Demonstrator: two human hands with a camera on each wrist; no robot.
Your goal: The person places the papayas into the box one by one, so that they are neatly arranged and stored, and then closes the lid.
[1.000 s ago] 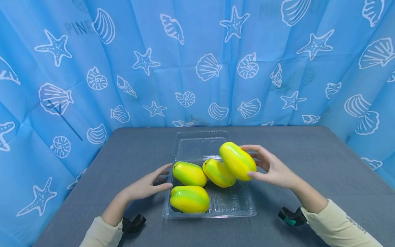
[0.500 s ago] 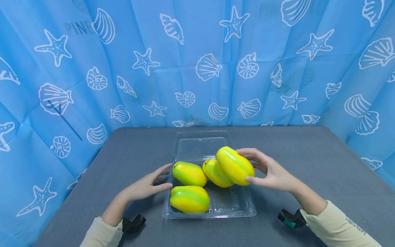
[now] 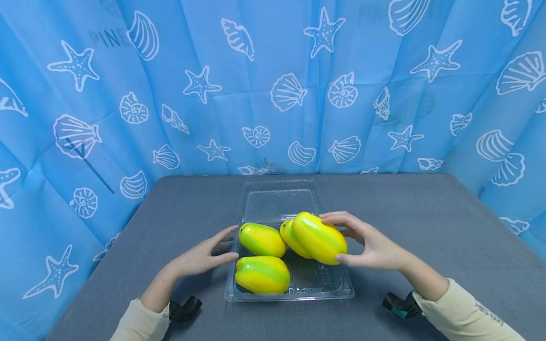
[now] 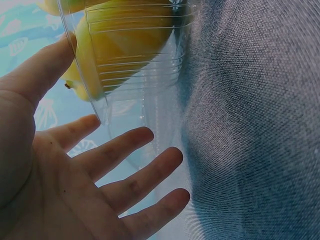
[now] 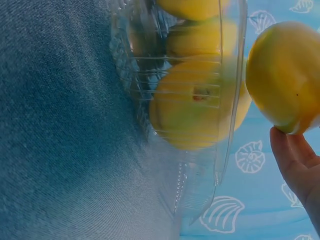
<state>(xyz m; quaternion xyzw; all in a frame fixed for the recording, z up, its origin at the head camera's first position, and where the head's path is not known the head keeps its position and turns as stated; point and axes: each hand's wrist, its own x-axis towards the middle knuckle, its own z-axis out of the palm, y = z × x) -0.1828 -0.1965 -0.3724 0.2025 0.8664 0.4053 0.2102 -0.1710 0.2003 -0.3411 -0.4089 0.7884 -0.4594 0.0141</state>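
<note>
My right hand [image 3: 368, 244] holds a yellow-green papaya [image 3: 320, 239], its thumb near the lower end and fingers at the upper side. In the right wrist view this held papaya [image 5: 282, 75] is raised above the tray's rim. Below it is another papaya [image 3: 289, 239], partly hidden in the head view. At the left side of the clear plastic clamshell box [image 3: 294, 298] lie a rear papaya [image 3: 262, 240] and a front papaya [image 3: 262, 275]. My left hand [image 3: 202, 255] is beside the box's left wall, fingers extended and fingertips right at the rim.
The box's open lid [image 3: 279, 201] lies flat behind its tray on the grey cloth-covered table [image 3: 192, 203]. A blue curtain [image 3: 256, 109] with white shells and starfish hangs behind the table. Black devices, a left one [image 3: 185, 310] and a right one [image 3: 401, 305], sit at the wrists.
My right hand has moved left and down with the papaya, which now covers more of the papaya under it. The left hand and the box have stayed in place.
</note>
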